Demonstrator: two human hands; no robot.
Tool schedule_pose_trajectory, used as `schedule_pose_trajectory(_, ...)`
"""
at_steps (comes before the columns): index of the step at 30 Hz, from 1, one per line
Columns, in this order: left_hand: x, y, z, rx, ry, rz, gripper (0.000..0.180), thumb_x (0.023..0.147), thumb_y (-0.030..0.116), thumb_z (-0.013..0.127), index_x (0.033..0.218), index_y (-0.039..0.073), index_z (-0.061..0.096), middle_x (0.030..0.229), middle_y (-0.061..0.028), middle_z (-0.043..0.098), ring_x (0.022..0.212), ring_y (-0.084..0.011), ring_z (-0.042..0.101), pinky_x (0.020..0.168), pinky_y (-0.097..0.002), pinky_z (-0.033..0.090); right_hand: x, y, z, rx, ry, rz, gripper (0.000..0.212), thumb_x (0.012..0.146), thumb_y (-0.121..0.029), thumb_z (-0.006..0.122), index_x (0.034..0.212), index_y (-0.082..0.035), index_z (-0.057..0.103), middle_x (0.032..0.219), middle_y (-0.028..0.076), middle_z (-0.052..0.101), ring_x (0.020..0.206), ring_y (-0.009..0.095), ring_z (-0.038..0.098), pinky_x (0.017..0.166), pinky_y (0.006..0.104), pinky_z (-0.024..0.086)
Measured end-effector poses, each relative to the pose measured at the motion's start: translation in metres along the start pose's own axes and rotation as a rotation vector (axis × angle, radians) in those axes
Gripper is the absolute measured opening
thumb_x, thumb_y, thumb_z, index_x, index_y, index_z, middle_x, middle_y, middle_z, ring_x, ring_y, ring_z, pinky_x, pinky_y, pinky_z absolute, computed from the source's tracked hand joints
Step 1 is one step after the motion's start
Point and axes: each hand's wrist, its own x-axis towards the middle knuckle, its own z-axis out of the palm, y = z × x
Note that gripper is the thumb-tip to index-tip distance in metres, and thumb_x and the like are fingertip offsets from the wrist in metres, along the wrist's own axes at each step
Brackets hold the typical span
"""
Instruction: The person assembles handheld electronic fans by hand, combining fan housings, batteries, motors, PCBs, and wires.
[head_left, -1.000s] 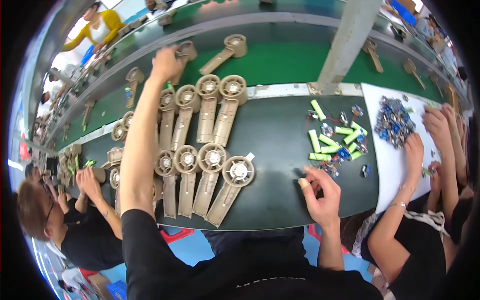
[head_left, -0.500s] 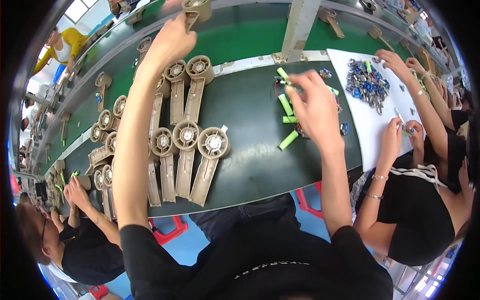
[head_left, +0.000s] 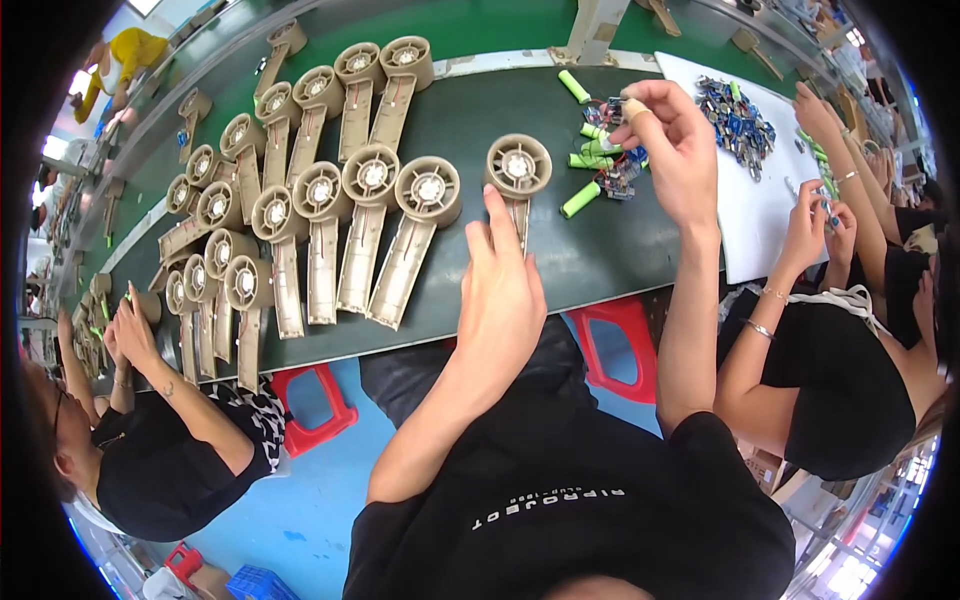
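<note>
My left hand (head_left: 500,300) is closed round the handle of a beige handheld fan shell (head_left: 519,168), whose round grille end points away from me; the palm hides most of the handle. To its right, my right hand (head_left: 680,150) pinches a small blue circuit board (head_left: 616,108) between thumb and fingertips, just above the bench. Below those fingers lie several green battery cells (head_left: 580,198) with wires and boards attached. Left of my left hand, several matching fan shells (head_left: 427,192) lie in rows, with their open handle channels facing up.
On the right a white board (head_left: 740,225) carries a heap of small circuit boards (head_left: 737,125). A co-worker's hands (head_left: 815,215) work beside it. Another co-worker (head_left: 165,440) sits at the left. A metal post (head_left: 598,30) rises behind the dark bench (head_left: 455,100); a green conveyor (head_left: 500,25) runs beyond.
My left hand has come from the far left side to the middle of the bench, bringing a fan shell. My right hand has shifted slightly right and up and now pinches a circuit board.
</note>
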Motion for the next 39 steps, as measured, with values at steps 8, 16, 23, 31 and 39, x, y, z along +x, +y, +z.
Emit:
schedule_pose_trajectory(8,-0.003,0.018,-0.041,-0.005,0.186,0.415,0.071,0.075,0.01,0.079,0.138,0.002,0.047,0.118,-0.0194,0.05,0.107,-0.0358,0.051,0.09,-0.0429,0.042,-0.05,-0.055,0.002,-0.03,-0.172,-0.173,0.041,0.079,0.001,0.073,0.116,-0.002,0.056,0.094,0.01,0.071,0.074,0.009,0.062,0.07,0.0225,0.049)
schedule_pose_trajectory(16,-0.015,-0.007,-0.043,-0.323,0.259,0.344,0.027,0.081,-0.004,0.07,0.107,-0.003,0.065,0.096,-0.0124,0.067,0.079,-0.0211,0.068,0.07,-0.0299,0.054,-0.069,-0.045,0.028,0.57,-0.408,0.202,0.035,0.091,-0.014,0.066,0.121,0.0,0.056,0.096,0.011,0.071,0.069,0.009,0.064,0.062,0.0213,0.049)
schedule_pose_trajectory(23,-0.009,0.005,-0.067,-0.207,0.119,0.109,0.005,0.086,-0.001,0.062,0.09,-0.001,0.063,0.066,-0.0034,0.058,0.055,-0.0058,0.057,0.045,-0.0243,0.037,-0.075,0.01,0.037,0.098,-0.28,0.163,0.021,0.096,-0.016,0.06,0.11,-0.002,0.065,0.082,0.002,0.065,0.067,0.004,0.055,0.058,0.0203,0.042)
schedule_pose_trajectory(31,0.015,-0.009,-0.035,0.13,-0.002,0.122,0.012,0.086,0.013,0.067,0.089,0.001,0.064,0.068,-0.018,0.061,0.061,-0.0377,0.06,0.055,-0.0455,0.044,-0.068,0.016,0.053,0.133,-0.387,0.124,0.022,0.097,-0.01,0.055,0.114,-0.001,0.064,0.077,0.0,0.059,0.068,0.005,0.05,0.06,0.021,0.042)
schedule_pose_trajectory(39,0.015,-0.019,-0.03,0.217,0.171,0.333,0.01,0.089,0.005,0.061,0.098,0.005,0.064,0.08,-0.0138,0.058,0.068,-0.0378,0.06,0.062,-0.0481,0.046,-0.065,0.02,0.061,0.002,-0.323,-0.174,0.017,0.086,-0.002,0.064,0.102,0.001,0.068,0.074,0.002,0.058,0.056,0.005,0.046,0.05,0.0243,0.037)
